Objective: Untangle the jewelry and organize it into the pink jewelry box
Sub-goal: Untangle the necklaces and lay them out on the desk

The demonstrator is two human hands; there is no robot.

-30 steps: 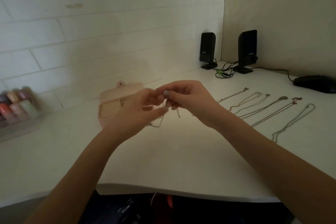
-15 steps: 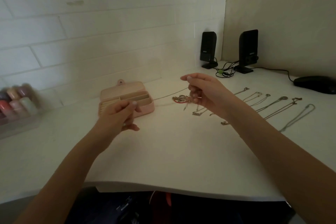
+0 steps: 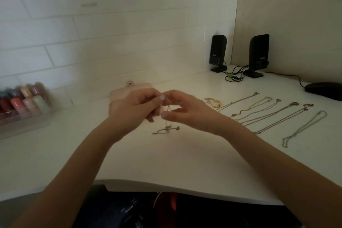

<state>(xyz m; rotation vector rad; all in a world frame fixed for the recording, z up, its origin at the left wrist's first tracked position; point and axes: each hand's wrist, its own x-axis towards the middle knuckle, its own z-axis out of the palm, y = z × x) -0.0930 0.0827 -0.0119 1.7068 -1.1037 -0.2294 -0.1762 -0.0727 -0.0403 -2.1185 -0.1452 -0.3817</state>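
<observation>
Your left hand point(image 3: 129, 109) and your right hand point(image 3: 187, 111) meet above the middle of the white desk point(image 3: 166, 163), fingertips almost touching. Both hands pinch a thin, pale metal chain point(image 3: 166, 122): the left-hand fingers point(image 3: 159, 99) are curled round its upper end, and the right thumb and forefinger grasp it just beside them. The chain hangs down between your hands, and its tangled lower end lies in a small knot on the desk just below them.

The small pink jewelry box point(image 3: 115, 96) sits on the desk right behind your left hand, which hides most of it; only its left end and a round snap tab at the back show, so you cannot tell how its compartments are filled.

To your right, a row of long thin necklaces point(image 3: 273, 114) lies stretched out side by side on the desk, apart from one another, with a small heap of gold and pink jewelry point(image 3: 212, 102) at the near end of the row, close to your right hand.

At the left edge stands a clear tray of coloured bottles point(image 3: 24, 103), blurred. In the far corner are two black speakers point(image 3: 258, 55) with their cables, and a black computer mouse point(image 3: 323, 90) lies at the right edge.
</observation>
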